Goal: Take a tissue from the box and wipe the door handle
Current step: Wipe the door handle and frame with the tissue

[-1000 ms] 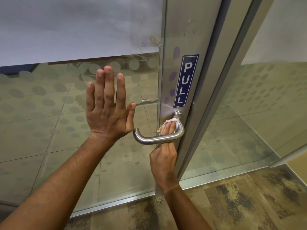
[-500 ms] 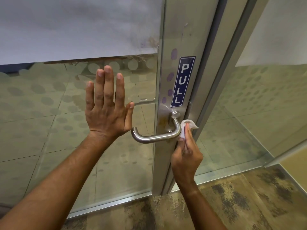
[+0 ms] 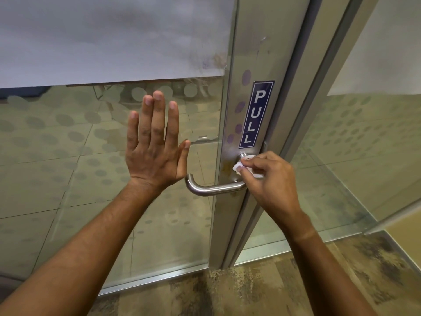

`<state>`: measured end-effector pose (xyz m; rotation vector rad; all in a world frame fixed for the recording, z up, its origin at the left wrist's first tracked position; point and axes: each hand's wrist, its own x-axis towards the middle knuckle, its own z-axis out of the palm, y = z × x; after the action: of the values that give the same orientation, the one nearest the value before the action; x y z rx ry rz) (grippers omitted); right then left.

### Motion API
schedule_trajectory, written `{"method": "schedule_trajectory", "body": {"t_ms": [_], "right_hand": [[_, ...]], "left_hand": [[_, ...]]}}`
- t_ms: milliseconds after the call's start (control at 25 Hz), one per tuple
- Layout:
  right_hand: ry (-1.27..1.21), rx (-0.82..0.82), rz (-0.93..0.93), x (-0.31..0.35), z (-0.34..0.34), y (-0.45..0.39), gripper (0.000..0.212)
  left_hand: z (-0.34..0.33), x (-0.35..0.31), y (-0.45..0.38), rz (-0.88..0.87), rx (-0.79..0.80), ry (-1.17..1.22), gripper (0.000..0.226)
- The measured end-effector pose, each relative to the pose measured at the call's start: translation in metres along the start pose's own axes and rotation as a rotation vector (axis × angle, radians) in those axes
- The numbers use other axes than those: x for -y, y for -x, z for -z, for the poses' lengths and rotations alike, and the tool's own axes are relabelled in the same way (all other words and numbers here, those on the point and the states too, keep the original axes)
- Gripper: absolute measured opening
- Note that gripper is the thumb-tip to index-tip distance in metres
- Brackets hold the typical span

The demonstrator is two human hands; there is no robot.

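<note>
I see my left hand [image 3: 155, 153] flat against the glass door [image 3: 91, 179], fingers straight and pointing up, just left of the handle [image 3: 214, 190]. My right hand [image 3: 271, 181] pinches a crumpled white tissue [image 3: 239, 165] between thumb and fingertips — pressed at the handle's base, where the lever meets the metal frame [image 3: 262, 53], just under the blue PULL sign [image 3: 256, 115]. The lever's free end curves toward the left hand — bare steel.
</note>
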<state>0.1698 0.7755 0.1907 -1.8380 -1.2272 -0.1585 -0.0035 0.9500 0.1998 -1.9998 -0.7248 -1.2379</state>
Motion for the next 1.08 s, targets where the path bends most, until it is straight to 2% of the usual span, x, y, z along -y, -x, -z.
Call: {"method": "schedule_trajectory", "body": {"t_ms": [120,240,320,400,520,600,680,800,880,1000,1080], "right_hand": [[-0.008,-0.027,-0.171,0.005,-0.008,0.000,0.013],[-0.358,-0.045,-0.444,0.003,-0.009,0.001,0.015],[-0.495,-0.069,-0.553,0.002,-0.007,0.002,0.013],[-0.414,-0.099,-0.508,0.007,-0.008,0.004,0.011],[0.014,-0.083,-0.223,0.017,-0.016,0.008,0.010],[0.097,-0.067,-0.194,0.016,-0.017,0.006,0.012],[-0.040,-0.091,-0.284,0.014,-0.015,0.007,0.014],[-0.415,-0.190,-0.543,0.013,-0.015,0.010,0.011],[-0.428,-0.239,-0.573,0.016,-0.016,0.011,0.008],[-0.075,-0.165,-0.268,0.021,-0.018,0.018,0.014],[0.064,-0.113,-0.118,0.024,-0.018,0.024,0.017]], "left_hand": [[0.000,-0.001,-0.001,0.014,0.002,0.016,0.070],[0.001,-0.001,-0.002,0.021,0.006,0.017,0.070],[0.002,-0.001,-0.002,0.021,0.007,0.012,0.070],[0.003,-0.001,-0.002,0.026,0.015,0.017,0.070],[0.003,-0.001,-0.002,0.028,0.019,0.019,0.070],[0.003,-0.001,-0.002,0.026,0.018,0.022,0.070],[0.003,-0.001,-0.002,0.024,0.016,0.025,0.070],[0.003,-0.001,-0.003,0.027,0.019,0.026,0.069],[0.004,-0.002,-0.003,0.028,0.024,0.025,0.070],[0.004,-0.001,-0.003,0.025,0.023,0.016,0.070],[0.004,-0.001,-0.003,0.022,0.016,0.018,0.070]]}}
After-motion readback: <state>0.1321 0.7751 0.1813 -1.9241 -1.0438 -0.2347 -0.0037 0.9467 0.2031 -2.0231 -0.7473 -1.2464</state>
